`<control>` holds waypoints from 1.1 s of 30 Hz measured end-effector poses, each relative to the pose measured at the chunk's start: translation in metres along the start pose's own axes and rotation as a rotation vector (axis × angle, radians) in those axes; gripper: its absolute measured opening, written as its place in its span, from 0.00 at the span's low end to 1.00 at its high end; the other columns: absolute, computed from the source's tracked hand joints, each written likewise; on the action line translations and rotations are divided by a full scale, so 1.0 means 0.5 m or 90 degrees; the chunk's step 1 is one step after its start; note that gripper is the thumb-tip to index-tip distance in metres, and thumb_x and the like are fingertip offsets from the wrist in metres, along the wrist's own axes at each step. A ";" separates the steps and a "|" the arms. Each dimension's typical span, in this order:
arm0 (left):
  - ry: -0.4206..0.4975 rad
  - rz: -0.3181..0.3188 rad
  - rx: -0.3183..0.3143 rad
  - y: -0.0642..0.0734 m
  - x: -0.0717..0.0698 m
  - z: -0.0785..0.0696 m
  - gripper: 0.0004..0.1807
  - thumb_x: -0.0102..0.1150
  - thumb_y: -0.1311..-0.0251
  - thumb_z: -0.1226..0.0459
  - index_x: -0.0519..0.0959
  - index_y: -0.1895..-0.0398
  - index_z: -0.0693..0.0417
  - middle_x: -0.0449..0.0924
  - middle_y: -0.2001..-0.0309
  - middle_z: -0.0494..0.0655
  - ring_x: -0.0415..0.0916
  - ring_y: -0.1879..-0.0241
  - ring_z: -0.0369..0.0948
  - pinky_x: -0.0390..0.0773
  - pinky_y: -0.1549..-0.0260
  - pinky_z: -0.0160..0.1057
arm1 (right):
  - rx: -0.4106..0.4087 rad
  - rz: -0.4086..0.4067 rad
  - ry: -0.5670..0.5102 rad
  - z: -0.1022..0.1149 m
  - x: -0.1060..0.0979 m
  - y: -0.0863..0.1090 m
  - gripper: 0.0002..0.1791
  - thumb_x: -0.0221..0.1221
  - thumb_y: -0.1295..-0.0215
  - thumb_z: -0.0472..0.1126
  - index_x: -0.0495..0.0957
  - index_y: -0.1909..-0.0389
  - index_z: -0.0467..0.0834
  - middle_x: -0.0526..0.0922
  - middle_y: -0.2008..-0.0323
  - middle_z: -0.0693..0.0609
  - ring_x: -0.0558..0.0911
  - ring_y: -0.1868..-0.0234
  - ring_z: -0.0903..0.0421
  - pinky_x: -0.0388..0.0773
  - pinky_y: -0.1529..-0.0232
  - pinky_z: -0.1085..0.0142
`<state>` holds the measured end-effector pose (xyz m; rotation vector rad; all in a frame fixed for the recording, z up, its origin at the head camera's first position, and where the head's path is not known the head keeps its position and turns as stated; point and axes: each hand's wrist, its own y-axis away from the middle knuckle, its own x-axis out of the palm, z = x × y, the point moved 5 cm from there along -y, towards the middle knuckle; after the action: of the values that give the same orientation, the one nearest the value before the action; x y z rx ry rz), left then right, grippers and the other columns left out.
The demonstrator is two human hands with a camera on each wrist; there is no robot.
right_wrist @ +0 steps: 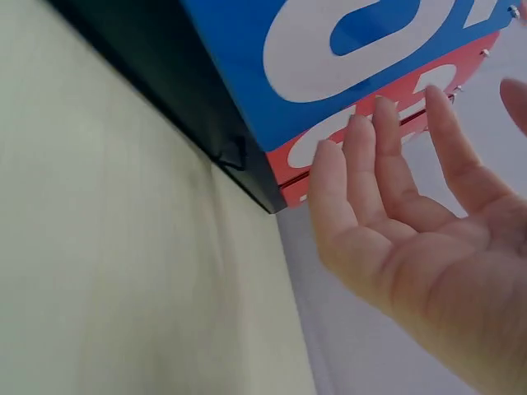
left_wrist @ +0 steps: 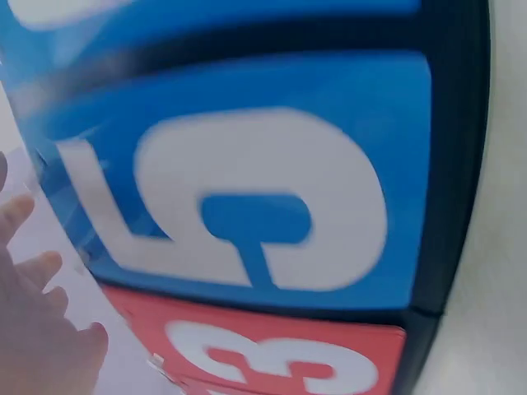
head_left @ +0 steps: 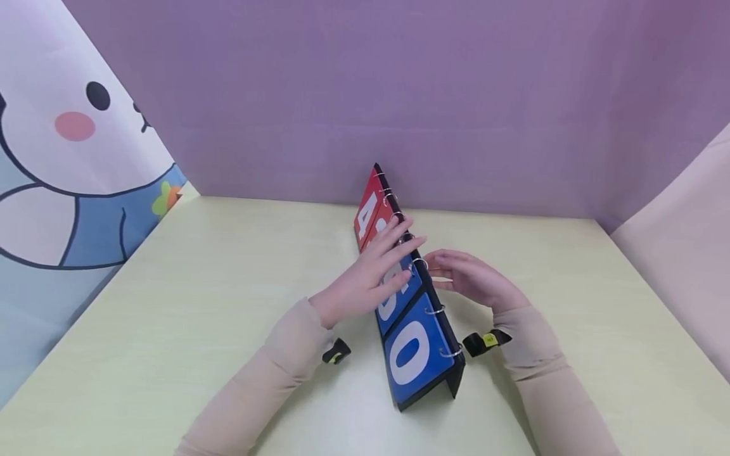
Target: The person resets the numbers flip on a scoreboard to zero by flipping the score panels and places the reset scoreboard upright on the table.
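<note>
A tabletop flip scoreboard (head_left: 422, 320) stands like a tent, running away from me, with red number cards (head_left: 371, 209) at the far end and blue ones nearer. Silver rings along its top ridge hold the cards. My left hand (head_left: 371, 278) is spread over the left face, fingertips at the ridge. A blue card (left_wrist: 346, 181) with a large 5 fills much of the left wrist view. On the other side, my right hand (head_left: 470, 275) has its fingers loosely bent beside the ridge. In the right wrist view its fingers (right_wrist: 358, 177) overlap the red cards, pinching nothing.
The scoreboard stands on a pale yellow tabletop (head_left: 228, 272). Behind it rises a purple backdrop (head_left: 319, 95), and a cartoon-printed sheet (head_left: 40, 158) hangs at the left. Black straps (head_left: 485, 342) sit at both wrists.
</note>
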<state>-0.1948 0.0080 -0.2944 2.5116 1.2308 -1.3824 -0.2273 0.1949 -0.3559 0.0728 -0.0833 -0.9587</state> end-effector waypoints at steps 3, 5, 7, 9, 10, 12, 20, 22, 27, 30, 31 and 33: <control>-0.040 0.012 0.074 0.026 -0.003 -0.037 0.32 0.52 0.34 0.56 0.58 0.28 0.50 0.42 0.24 0.47 0.31 0.24 0.44 0.50 0.32 0.59 | 0.009 0.013 0.025 -0.009 0.003 -0.005 0.15 0.43 0.26 0.43 0.69 0.43 0.46 0.77 0.51 0.62 0.76 0.47 0.63 0.73 0.45 0.67; -0.073 0.028 0.126 0.046 0.000 -0.061 0.33 0.55 0.36 0.57 0.59 0.29 0.51 0.45 0.25 0.50 0.34 0.25 0.47 0.50 0.31 0.57 | 0.022 0.022 0.049 -0.015 0.004 -0.008 0.20 0.43 0.27 0.43 0.64 0.38 0.39 0.75 0.49 0.62 0.74 0.46 0.63 0.71 0.43 0.65; -0.110 0.044 0.180 0.068 0.005 -0.081 0.34 0.57 0.38 0.56 0.60 0.30 0.53 0.48 0.26 0.53 0.38 0.25 0.48 0.51 0.30 0.54 | 0.031 0.027 0.073 -0.019 0.006 -0.011 0.25 0.44 0.27 0.42 0.59 0.35 0.32 0.74 0.48 0.60 0.73 0.45 0.62 0.70 0.42 0.63; -0.140 0.058 0.222 0.087 0.012 -0.098 0.35 0.58 0.39 0.54 0.60 0.30 0.53 0.48 0.26 0.54 0.40 0.25 0.49 0.51 0.30 0.52 | 0.037 0.028 0.098 -0.022 0.005 -0.014 0.27 0.44 0.27 0.42 0.56 0.34 0.30 0.73 0.47 0.58 0.73 0.44 0.61 0.68 0.40 0.60; -0.148 0.065 0.237 0.097 0.017 -0.105 0.35 0.58 0.38 0.53 0.60 0.30 0.53 0.48 0.26 0.54 0.40 0.25 0.49 0.50 0.29 0.50 | 0.038 0.027 0.106 -0.023 0.005 -0.015 0.27 0.44 0.28 0.42 0.57 0.35 0.29 0.74 0.47 0.56 0.73 0.45 0.60 0.67 0.38 0.57; -0.157 0.079 0.261 0.112 0.025 -0.117 0.36 0.57 0.38 0.52 0.59 0.30 0.53 0.49 0.26 0.54 0.41 0.25 0.49 0.51 0.29 0.48 | 0.041 0.019 0.117 -0.025 0.003 -0.018 0.26 0.45 0.28 0.41 0.58 0.36 0.28 0.75 0.49 0.54 0.74 0.45 0.58 0.65 0.36 0.52; -0.166 0.104 0.287 0.132 0.046 -0.127 0.36 0.57 0.38 0.51 0.57 0.30 0.53 0.49 0.26 0.52 0.42 0.25 0.47 0.50 0.28 0.44 | 0.060 -0.005 0.148 -0.035 -0.003 -0.021 0.22 0.48 0.29 0.43 0.67 0.44 0.30 0.79 0.55 0.54 0.76 0.49 0.56 0.63 0.36 0.44; -0.171 0.096 0.291 0.132 0.049 -0.126 0.36 0.57 0.38 0.51 0.57 0.30 0.53 0.49 0.26 0.52 0.42 0.25 0.46 0.49 0.28 0.43 | 0.055 0.001 0.146 -0.036 -0.006 -0.021 0.18 0.48 0.29 0.43 0.69 0.47 0.34 0.79 0.56 0.54 0.77 0.50 0.56 0.65 0.37 0.45; -0.180 0.073 0.306 0.130 0.058 -0.126 0.37 0.58 0.39 0.50 0.58 0.30 0.53 0.47 0.26 0.54 0.41 0.25 0.47 0.48 0.28 0.45 | 0.044 0.005 0.142 -0.035 -0.022 -0.019 0.06 0.48 0.29 0.40 0.73 0.59 0.45 0.79 0.62 0.57 0.77 0.54 0.59 0.71 0.42 0.52; -0.189 0.059 0.314 0.127 0.064 -0.129 0.38 0.58 0.39 0.49 0.58 0.30 0.53 0.46 0.26 0.55 0.41 0.25 0.47 0.46 0.28 0.46 | 0.046 0.003 0.145 -0.033 -0.038 -0.012 0.05 0.48 0.29 0.39 0.73 0.63 0.47 0.78 0.65 0.58 0.77 0.58 0.60 0.73 0.46 0.60; -0.191 0.054 0.316 0.125 0.066 -0.130 0.38 0.58 0.40 0.49 0.58 0.30 0.53 0.46 0.26 0.55 0.42 0.25 0.46 0.46 0.28 0.46 | 0.048 0.005 0.149 -0.031 -0.043 -0.009 0.05 0.48 0.29 0.39 0.72 0.64 0.47 0.78 0.66 0.58 0.77 0.59 0.60 0.74 0.48 0.62; -0.193 0.045 0.317 0.124 0.070 -0.131 0.40 0.60 0.41 0.48 0.57 0.31 0.53 0.46 0.26 0.56 0.42 0.26 0.47 0.46 0.28 0.47 | 0.053 0.007 0.159 -0.028 -0.053 -0.001 0.03 0.50 0.30 0.38 0.72 0.63 0.47 0.79 0.66 0.58 0.78 0.61 0.61 0.75 0.49 0.65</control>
<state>-0.0983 0.0110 -0.3006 2.4427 0.8110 -2.1723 -0.2416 0.2168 -0.3710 0.2672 0.1073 -0.9291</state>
